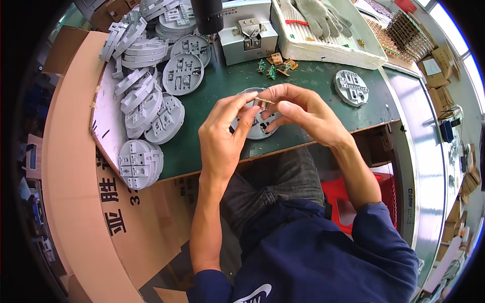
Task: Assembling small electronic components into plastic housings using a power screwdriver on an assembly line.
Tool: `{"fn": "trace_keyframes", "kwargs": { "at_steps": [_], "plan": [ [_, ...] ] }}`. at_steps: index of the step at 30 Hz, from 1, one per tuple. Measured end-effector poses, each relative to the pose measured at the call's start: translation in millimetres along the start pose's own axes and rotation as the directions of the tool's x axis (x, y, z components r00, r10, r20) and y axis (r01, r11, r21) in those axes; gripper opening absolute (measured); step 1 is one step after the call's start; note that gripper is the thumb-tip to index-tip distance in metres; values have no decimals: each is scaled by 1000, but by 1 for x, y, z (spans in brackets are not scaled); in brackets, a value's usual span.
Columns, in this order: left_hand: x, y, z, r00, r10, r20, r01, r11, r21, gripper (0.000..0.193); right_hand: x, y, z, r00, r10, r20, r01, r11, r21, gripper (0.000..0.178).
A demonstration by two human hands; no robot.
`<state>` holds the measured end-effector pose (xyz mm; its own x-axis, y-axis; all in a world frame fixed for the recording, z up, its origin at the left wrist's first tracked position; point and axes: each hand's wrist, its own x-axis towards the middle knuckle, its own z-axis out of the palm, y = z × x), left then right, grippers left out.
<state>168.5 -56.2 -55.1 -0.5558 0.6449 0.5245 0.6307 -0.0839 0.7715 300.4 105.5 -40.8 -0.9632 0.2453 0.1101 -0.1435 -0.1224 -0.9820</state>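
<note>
My left hand (223, 132) and my right hand (309, 112) meet above the front of the green table. Between their fingertips is a thin, small circuit board (264, 101), seen nearly edge-on. Both hands are closed in a pinch on it; the fingers hide part of the board. Just beneath them lies a round grey plastic base (258, 134) with dark fittings, largely covered by my hands. Several small green and tan circuit boards (276, 65) sit in a loose cluster behind it. Off to the right, another round grey base (351, 88) rests by itself.
Stacked round grey bases (146, 113) crowd the table's left side. A grey metal machine (248, 43) and a black cylinder (208, 17) stand at the back. Beside them, a white foam tray (331, 58) holds grey work gloves (323, 17). A red stool (339, 194) is under the table.
</note>
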Motion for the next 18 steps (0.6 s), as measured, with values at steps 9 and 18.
{"fn": "trace_keyframes", "kwargs": {
  "at_steps": [9,18],
  "plan": [
    [-10,7,2,999,33,-40,-38,992,-123,31,-3,4,-4,999,-19,-48,15,996,-88,40],
    [-12,5,2,987,148,-57,-150,988,-38,18,-7,10,-2,998,-15,-63,13,999,-34,40]
  ]
}}
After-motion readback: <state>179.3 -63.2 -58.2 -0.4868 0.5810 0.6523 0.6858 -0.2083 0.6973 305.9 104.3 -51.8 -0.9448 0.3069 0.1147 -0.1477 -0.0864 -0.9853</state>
